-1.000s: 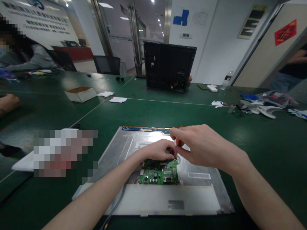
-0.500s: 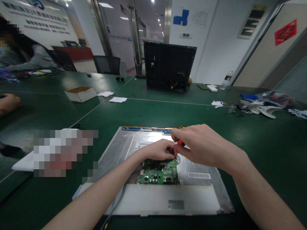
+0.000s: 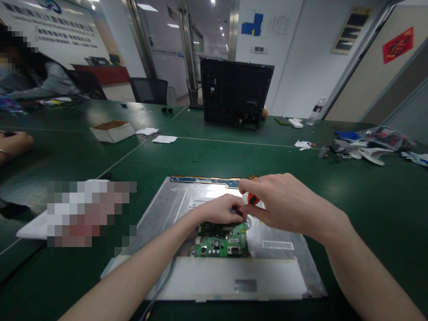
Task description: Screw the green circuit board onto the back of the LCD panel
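Note:
A silver display panel (image 3: 281, 267) lies back side up on the table, with a green circuit board (image 3: 222, 243) at its middle. My right hand (image 3: 284, 200) is closed round an orange and black screwdriver (image 3: 253, 199), which points down at the board's upper right corner. Most of its handle is covered by my fingers. My left hand (image 3: 222, 208) is pinched at that same corner, close to the screwdriver's lower end; what sits between its fingertips is hidden. A grey cable (image 3: 167, 278) runs over the panel beside my left forearm.
Behind the panel stands a black monitor housing (image 3: 237, 91). An open cardboard box (image 3: 113, 132) and white papers (image 3: 164, 139) lie to the left. Plastic bags and scraps (image 3: 374, 142) are at the far right. A co-worker's hand (image 3: 16, 145) rests at the left edge.
My right hand has turned slightly round the screwdriver handle, its thumb shifting a little left. My left hand stays in place. The co-worker's hand at the left has moved slightly right.

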